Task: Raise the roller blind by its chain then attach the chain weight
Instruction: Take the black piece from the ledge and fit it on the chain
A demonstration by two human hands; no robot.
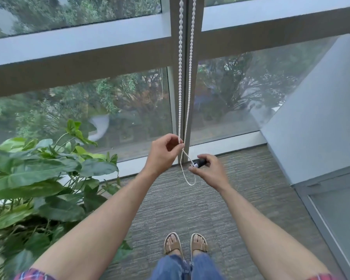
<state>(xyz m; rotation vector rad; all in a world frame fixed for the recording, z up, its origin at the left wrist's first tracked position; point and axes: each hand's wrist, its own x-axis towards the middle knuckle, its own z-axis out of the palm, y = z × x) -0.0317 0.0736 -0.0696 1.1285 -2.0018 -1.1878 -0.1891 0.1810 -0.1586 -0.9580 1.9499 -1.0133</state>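
Two strands of chain (179, 77) hang between my hands: my left hand (164, 152) pinches both, while my right hand (209, 168) grips the black weight (200, 163) on the slack loop.

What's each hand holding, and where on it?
Left hand pinches the bead chain just above its bottom loop; right hand grips the black chain weight around its body.

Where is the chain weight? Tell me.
Head view, centre-right: the black chain weight is held in the right hand, low by the window sill, right of the left hand.
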